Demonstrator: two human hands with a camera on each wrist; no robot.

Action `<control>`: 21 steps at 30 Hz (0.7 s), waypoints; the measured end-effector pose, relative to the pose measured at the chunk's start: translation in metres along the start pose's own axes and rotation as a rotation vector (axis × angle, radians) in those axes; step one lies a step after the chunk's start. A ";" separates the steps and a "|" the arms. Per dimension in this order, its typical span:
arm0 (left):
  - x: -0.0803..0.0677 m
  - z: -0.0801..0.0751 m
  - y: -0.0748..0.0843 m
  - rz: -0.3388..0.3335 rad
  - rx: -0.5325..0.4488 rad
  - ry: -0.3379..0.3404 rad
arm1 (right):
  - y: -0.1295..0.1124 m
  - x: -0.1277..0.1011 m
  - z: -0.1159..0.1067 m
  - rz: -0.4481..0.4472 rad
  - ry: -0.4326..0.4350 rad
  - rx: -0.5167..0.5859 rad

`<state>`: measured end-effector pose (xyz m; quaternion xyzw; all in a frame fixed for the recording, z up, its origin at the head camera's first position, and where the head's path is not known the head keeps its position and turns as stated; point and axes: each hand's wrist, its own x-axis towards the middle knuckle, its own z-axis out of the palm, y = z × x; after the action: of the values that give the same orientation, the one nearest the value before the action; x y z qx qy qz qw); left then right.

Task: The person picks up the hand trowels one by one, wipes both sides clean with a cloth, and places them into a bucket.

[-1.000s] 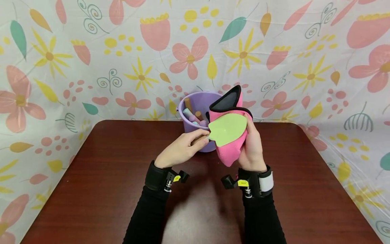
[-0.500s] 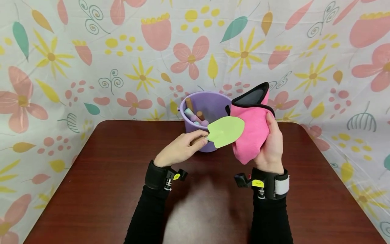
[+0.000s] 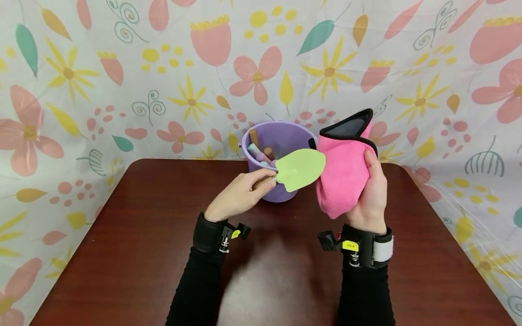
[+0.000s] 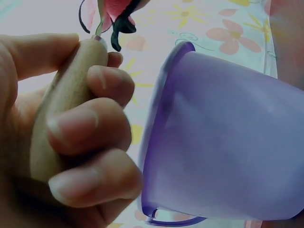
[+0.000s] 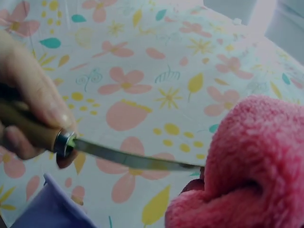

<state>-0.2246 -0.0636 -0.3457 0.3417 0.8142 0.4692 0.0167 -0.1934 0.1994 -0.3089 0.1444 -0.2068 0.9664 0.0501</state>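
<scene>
My left hand [image 3: 238, 194] grips a small garden trowel by its wooden handle [image 4: 59, 118], fingers curled round it in the left wrist view. The trowel's light green blade [image 3: 302, 170] points right, in front of the bucket. Held in my right hand [image 3: 372, 199] is a pink fleecy cloth piece [image 3: 342, 176] with black trim and a dark grey lining, folded into a pouch-like shape. In the right wrist view the trowel [image 5: 135, 160] appears edge-on, its tip right at the pink fleece [image 5: 256, 156].
A purple bucket [image 3: 279, 194] stands at the back edge of the brown table [image 3: 163, 253]. Inside it lie several stick-like pieces [image 3: 258, 154] in pastel and tan. Behind the table hangs a flower-patterned cloth [image 3: 151, 59].
My right hand has carried the pink cloth piece rightward, from behind the trowel blade to beside its tip. The trowel has risen slightly in my left hand.
</scene>
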 end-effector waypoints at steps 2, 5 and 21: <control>0.001 -0.001 0.001 0.018 -0.004 0.019 | 0.000 0.000 -0.001 0.004 0.014 -0.024; 0.001 -0.001 0.002 0.030 -0.024 0.047 | 0.001 0.001 -0.002 0.033 0.021 -0.048; 0.002 0.011 0.021 0.120 0.000 0.002 | 0.021 -0.006 0.004 0.240 -0.192 -0.060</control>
<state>-0.2111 -0.0473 -0.3346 0.3893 0.7924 0.4695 -0.0123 -0.1902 0.1786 -0.3148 0.2087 -0.2549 0.9406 -0.0816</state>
